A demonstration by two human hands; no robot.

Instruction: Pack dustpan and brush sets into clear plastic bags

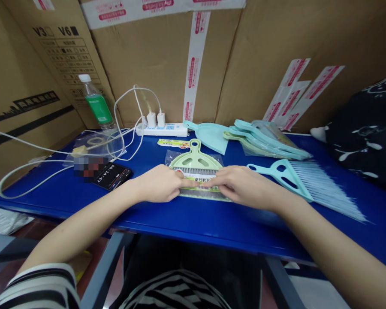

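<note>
A light green dustpan (195, 159) with a grey-bristled brush (193, 171) lies in a clear plastic bag near the table's front edge. Across its lower part runs a yellow-and-white printed label (203, 179). My left hand (159, 183) rests at the label's left side, its index finger stretched flat over the print and the other fingers curled. From the right, my right hand (244, 185) lays its extended index finger on the same label. Both index fingertips nearly meet mid-label. Neither hand visibly grasps anything; the undersides of both are hidden.
To the right lies a light blue brush (287, 176); behind are a blue dustpan (209, 135) and stacked bagged dustpans (266, 141). A loose label (173, 143), power strip (173, 129), white cables, bottle (99, 107) and phone (112, 175) occupy the left and back. Cardboard (161, 64) walls the rear.
</note>
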